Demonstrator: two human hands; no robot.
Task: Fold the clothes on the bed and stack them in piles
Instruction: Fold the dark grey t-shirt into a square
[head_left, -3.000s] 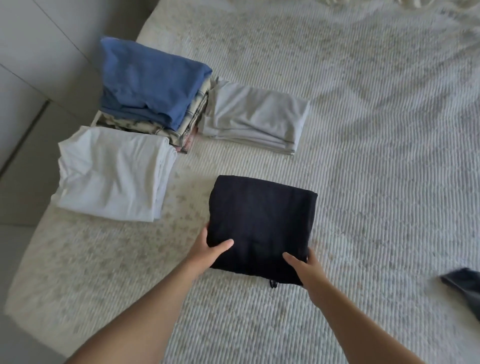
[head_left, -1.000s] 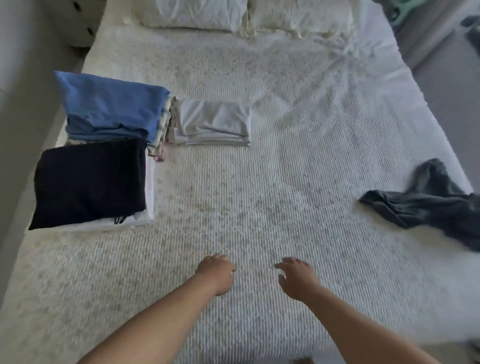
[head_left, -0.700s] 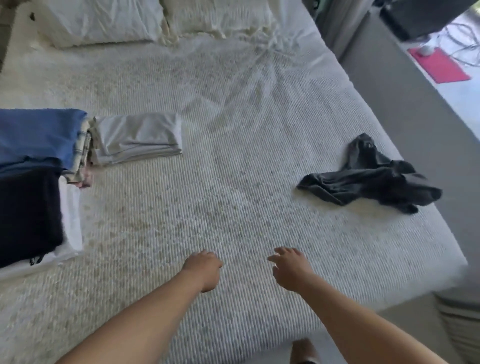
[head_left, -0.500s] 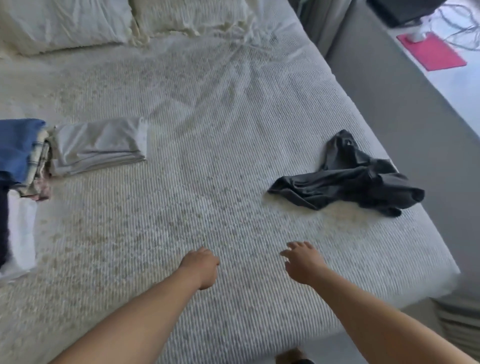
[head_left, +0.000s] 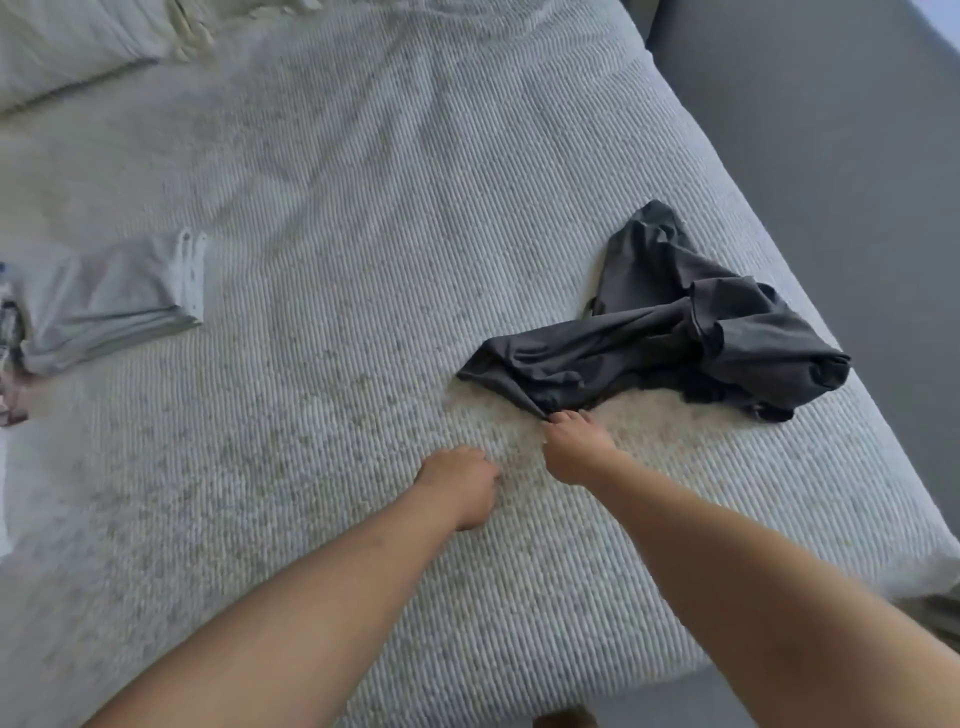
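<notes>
Pinching the near-left corner of the dark grey garment (head_left: 675, 332), the right hand (head_left: 576, 449) leads; its long axis runs far-right. Left hand (head_left: 460, 480) loosely curled, empty.

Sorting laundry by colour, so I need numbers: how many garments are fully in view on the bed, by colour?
Crumpled dark grey garment: 1
Folded light grey garment: 1
Total: 2
Scraps of other fabric at the left edge are too cropped to count.

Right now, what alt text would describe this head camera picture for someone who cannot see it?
A person's right hand pinches the near edge of a crumpled dark grey garment on a white bed. Their left hand hovers alongside; a folded light grey garment lies far left.
</notes>
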